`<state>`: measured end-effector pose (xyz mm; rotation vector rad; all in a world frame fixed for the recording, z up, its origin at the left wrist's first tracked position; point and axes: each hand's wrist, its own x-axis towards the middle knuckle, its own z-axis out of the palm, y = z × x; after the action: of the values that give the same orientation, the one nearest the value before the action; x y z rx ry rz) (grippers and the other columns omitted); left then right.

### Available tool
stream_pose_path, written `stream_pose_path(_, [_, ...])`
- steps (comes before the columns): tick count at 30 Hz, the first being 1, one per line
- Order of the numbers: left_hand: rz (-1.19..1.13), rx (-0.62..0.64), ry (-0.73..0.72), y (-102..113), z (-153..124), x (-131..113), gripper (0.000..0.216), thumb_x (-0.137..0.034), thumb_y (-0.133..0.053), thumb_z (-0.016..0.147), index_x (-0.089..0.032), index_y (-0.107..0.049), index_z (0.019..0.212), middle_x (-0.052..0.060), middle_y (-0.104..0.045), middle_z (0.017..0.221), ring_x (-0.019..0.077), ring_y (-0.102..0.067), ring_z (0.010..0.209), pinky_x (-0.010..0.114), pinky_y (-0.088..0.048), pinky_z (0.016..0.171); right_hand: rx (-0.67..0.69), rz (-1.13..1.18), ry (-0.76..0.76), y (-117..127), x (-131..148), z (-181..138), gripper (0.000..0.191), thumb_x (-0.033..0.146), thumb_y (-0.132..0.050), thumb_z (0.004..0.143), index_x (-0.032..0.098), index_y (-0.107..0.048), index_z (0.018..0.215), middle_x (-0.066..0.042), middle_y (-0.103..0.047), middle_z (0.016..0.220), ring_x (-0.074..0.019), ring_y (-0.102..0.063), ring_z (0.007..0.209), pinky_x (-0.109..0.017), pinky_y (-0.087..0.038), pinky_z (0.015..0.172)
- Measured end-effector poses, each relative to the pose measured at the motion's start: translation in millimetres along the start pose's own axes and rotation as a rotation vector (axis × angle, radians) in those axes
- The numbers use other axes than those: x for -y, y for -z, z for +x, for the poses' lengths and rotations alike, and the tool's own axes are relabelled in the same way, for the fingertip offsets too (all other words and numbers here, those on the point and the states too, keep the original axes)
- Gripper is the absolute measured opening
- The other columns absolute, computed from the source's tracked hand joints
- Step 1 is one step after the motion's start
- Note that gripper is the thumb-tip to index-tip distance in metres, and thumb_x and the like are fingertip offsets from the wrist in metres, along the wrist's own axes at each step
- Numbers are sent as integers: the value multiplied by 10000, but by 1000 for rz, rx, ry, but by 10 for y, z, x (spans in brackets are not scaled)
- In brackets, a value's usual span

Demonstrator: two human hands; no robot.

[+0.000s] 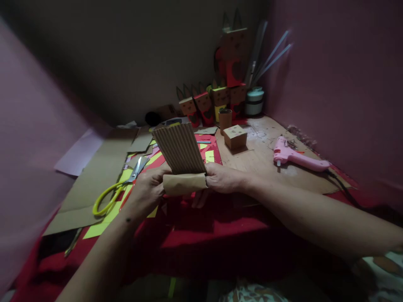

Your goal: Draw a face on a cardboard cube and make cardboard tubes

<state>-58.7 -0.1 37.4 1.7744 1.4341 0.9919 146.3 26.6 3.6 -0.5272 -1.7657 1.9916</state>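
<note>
A piece of corrugated cardboard (181, 149) is held in front of me, its ridged side toward me. Its lower end bends or rolls into a smooth brown strip (184, 184). My left hand (151, 186) pinches the left end of that strip. Gripping the right end is my right hand (220, 178), with some fingers underneath. Close to my left hand lie scissors (108, 197) with yellow handles, blades pointing away. Beyond my right hand sit a small cardboard box with a drawn face (235, 137) and a brown cardboard tube (225, 121).
A pink glue gun (292, 157) lies at right, its black cord (344, 193) trailing off the table. Several box figures with pointed ears (204, 105) stand at the back beside a teal pot (254, 100). Flat cardboard (97, 167) and yellow paper (103, 226) cover the left.
</note>
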Motion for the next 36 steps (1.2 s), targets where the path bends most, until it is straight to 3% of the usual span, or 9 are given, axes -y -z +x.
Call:
stream_pose_path(3, [-222, 65, 130, -17, 29, 17, 130, -180, -759, 558, -167, -639, 606, -16, -628, 550, 129, -567, 477, 208, -442, 445, -20, 37, -3, -9, 39, -5, 211, 169, -556, 858, 127, -639, 1048, -19, -710, 668, -123, -678, 544, -248, -573, 618])
stream_pose_path(8, [-436, 80, 113, -161, 96, 121, 211, -127, -775, 561, -164, -722, 762, 21, -714, 668, 206, -679, 647, 257, -524, 546, -19, 71, -32, -2, 78, -15, 196, 124, -492, 849, 109, -663, 944, -63, -720, 675, -134, -684, 560, -258, -583, 627])
stream_pose_path(13, [-425, -88, 45, -298, 122, 145, 232, -141, -793, 554, -143, -740, 779, 32, -743, 709, 249, -712, 754, 262, -549, 573, -75, 167, -45, 63, 86, -2, 253, 113, -520, 771, 103, -669, 975, -49, -707, 591, -133, -658, 486, -229, -566, 540])
stream_pose_path(20, [-539, 11, 68, -338, 183, 39, 334, -199, -816, 568, -121, -730, 881, 78, -765, 824, 271, -718, 825, 359, -589, 721, -394, 125, 26, 196, 91, 36, 276, 202, -735, 605, 99, -715, 860, -44, -696, 537, -155, -639, 431, -229, -543, 444])
stream_pose_path(25, [-365, -79, -51, -368, 153, 21, 301, -212, -814, 595, -132, -733, 874, 70, -766, 884, 259, -700, 896, 356, -562, 808, -465, 131, 69, 150, 76, 46, 356, 219, -765, 563, 90, -723, 892, -32, -672, 492, -169, -616, 386, -252, -533, 396])
stream_pose_path(28, [-373, -153, -103, -375, 143, 58, 263, -218, -811, 613, -148, -736, 855, 40, -765, 862, 237, -700, 860, 336, -555, 800, -479, 91, 111, 105, 72, 41, 376, 253, -758, 588, 89, -720, 925, -18, -650, 464, -172, -618, 393, -254, -531, 393])
stream_pose_path(33, [-492, -58, -36, -375, 147, 95, 301, -238, -827, 601, -146, -737, 873, 36, -760, 808, 244, -705, 800, 339, -569, 729, -485, 23, 140, 95, 41, 40, 333, 274, -730, 649, 103, -718, 934, -1, -645, 485, -154, -619, 410, -245, -533, 409])
stream_pose_path(36, [-521, -68, -27, -379, 127, 97, 289, -233, -820, 612, -146, -735, 874, 45, -761, 834, 254, -704, 836, 342, -572, 739, -461, 27, 139, 112, 29, 47, 341, 244, -733, 655, 108, -714, 967, -9, -660, 516, -163, -647, 452, -245, -542, 436])
